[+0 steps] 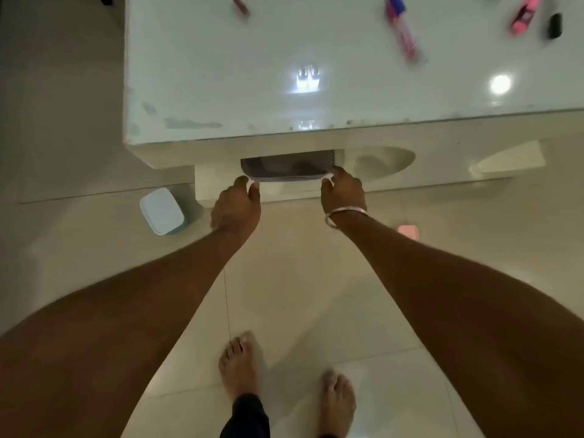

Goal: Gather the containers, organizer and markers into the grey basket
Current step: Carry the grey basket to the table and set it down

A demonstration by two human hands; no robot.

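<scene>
- Bare forearms fill the lower view, reaching down and forward from a standing person whose bare feet (284, 384) are on the tiled floor (316, 295).
- Left hand (235, 205): fingers (241, 181) curled loosely, thumb close to the near left corner of the grey basket (286, 167); whether they touch it or have any grip is too blurred to tell.
- Right hand (343, 192), a bangle (344, 214) at the wrist: fingers (339, 172) curved at the basket's near right corner, apparently touching the rim, though a closed hold is not clear.
- Basket: mostly tucked under the table (221, 90), only its near edge showing between the two hands.
- Farther out on the floor: a pale lidded container (161, 210) to the left of the left hand, and a pink object (408, 231) partly hidden behind the right forearm.
- On the table top, well apart from the hands: a pink marker with a blue cap (403, 28), another pink marker (524, 14), a dark marker (555, 25) and a small reddish one (240, 5).
- Step in hand, as I judge it: fetching the basket, with nothing gathered yet.
- Next move calls for both hands to close on the rim and draw the basket straight out, keeping it level and clear of the table edge.
</scene>
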